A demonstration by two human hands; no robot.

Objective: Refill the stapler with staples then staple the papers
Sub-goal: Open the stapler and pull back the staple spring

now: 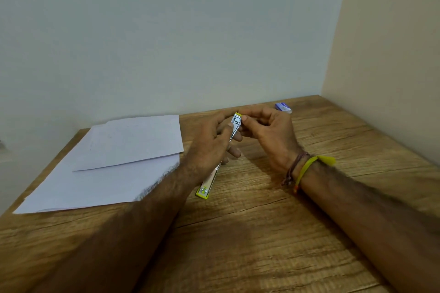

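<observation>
Above the middle of the wooden counter (262,233), a yellow and metal stapler (215,171) is held tilted, its near end low by the counter and its far end raised between both hands. The left hand (209,143) is curled around the stapler's upper part, while the raised tip is pinched by the fingers of the right hand (269,131), whose wrist is ringed by thread bands (301,169). White papers (114,162) are spread at the left, and a small purple staple box (283,106) is seen near the far wall.
</observation>
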